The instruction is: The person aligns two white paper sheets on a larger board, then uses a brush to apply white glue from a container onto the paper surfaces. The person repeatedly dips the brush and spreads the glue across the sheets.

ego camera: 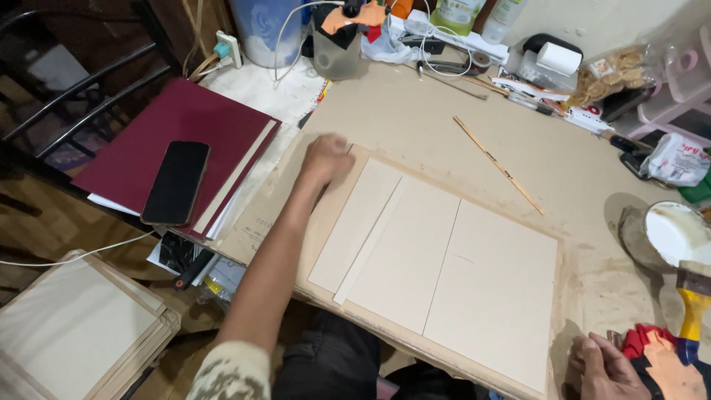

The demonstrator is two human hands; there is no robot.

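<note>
Four pale board pieces are laid side by side on a larger brown backing sheet in the middle of the frame: a medium strip at the left, a narrow strip beside it, then two wide panels to the right. The pieces lie close together, edges nearly touching, and appear squared to one another.

The left hand is stretched to the upper left corner of the backing sheet and is curled into a loose fist pressed down there; whether anything small is pinched inside it cannot be told, since the fingers are blurred. The right hand rests at the lower right edge of the frame, fingers relaxed and partly bent, lying against a red and orange cloth but not clearly gripping it.

As a judgement, the layout of the boards looks finished, while fixing them down seems not yet done: a white bowl of paste and a yellow-handled brush sit at the right edge, and no wet sheen is seen on the boards. A thin wooden stick lies above the boards, well apart. A dark red folder with a black phone on it lies at the upper left.
</note>
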